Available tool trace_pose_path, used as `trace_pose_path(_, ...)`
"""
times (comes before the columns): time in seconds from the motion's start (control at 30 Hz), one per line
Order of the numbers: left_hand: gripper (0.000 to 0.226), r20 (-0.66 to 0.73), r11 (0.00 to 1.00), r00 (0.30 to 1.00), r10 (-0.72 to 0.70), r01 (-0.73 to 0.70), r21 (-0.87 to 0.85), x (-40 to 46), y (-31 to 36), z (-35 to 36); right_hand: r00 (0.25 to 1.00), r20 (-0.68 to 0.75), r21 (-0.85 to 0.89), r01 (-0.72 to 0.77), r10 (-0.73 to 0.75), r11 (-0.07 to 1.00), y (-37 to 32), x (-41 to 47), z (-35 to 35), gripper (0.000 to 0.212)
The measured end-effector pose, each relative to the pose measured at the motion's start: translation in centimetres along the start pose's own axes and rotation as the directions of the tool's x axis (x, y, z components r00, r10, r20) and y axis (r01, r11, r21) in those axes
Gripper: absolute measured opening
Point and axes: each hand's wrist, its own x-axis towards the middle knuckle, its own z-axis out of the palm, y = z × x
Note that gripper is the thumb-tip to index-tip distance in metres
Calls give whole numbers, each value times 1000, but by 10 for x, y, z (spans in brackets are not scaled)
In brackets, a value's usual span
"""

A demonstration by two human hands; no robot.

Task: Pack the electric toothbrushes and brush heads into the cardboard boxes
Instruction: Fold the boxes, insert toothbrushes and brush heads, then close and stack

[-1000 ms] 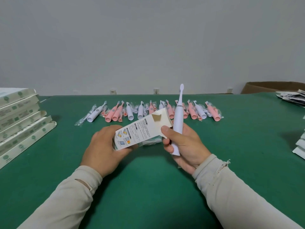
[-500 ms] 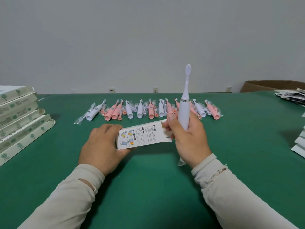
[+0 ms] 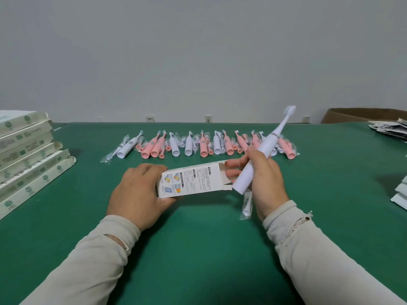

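Observation:
My left hand (image 3: 136, 192) grips the left end of a small white printed cardboard box (image 3: 193, 181) that lies sideways, its open flaps facing right. My right hand (image 3: 263, 175) holds a white electric toothbrush (image 3: 257, 157) tilted, bristles up and to the right, its base just at the box's open end. A clear bag with a brush head (image 3: 246, 205) hangs under the right hand. A row of pink and white toothbrushes with bagged heads (image 3: 198, 145) lies farther back on the green table (image 3: 198, 249).
Stacked flat white boxes (image 3: 28, 155) sit at the left edge. Leaflets (image 3: 392, 128) and a brown carton (image 3: 363, 115) are at the far right, more white packs (image 3: 400, 194) at the right edge. A grey wall stands behind the table.
The toothbrush went from upright to tilted, its base lowered toward the box's open right end. The box now lies flatter with its flaps opened.

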Motion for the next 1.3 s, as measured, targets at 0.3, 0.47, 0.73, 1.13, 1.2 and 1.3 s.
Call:
trace_pose_path(0.3, 66, 69, 995, 997, -19, 25, -92, -1, -3, 1, 990, -54, 25, -132, 134, 991, 1, 2, -2, 51)
trace_pose_path(0.47, 61, 64, 997, 998, -8, 13, -81, -1, 2, 1, 990, -58, 14, -132, 132, 991, 7, 0, 5, 57)
trace_pose_path(0.73, 61, 71, 997, 997, -20, 25, -75, -4, 6, -1, 995, -5, -112, -104, 104, 988, 15, -2, 9, 61)
trace_pose_path(1.13, 51, 8, 993, 993, -121, 121, -2, 1, -1, -3, 977, 165, -132, -116, 137, 984, 13, 3, -4, 22)
trace_pose_path(1.2, 50, 10, 991, 991, -131, 131, -6, 1, -1, -4, 965, 184, -134, -161, 184, 978, 11, 4, -4, 16)
trace_pose_path(1.3, 50, 8, 993, 993, -122, 122, 1, 1, -1, -5, 966, 100, 92, -248, 239, 964, 7, 7, -7, 11)
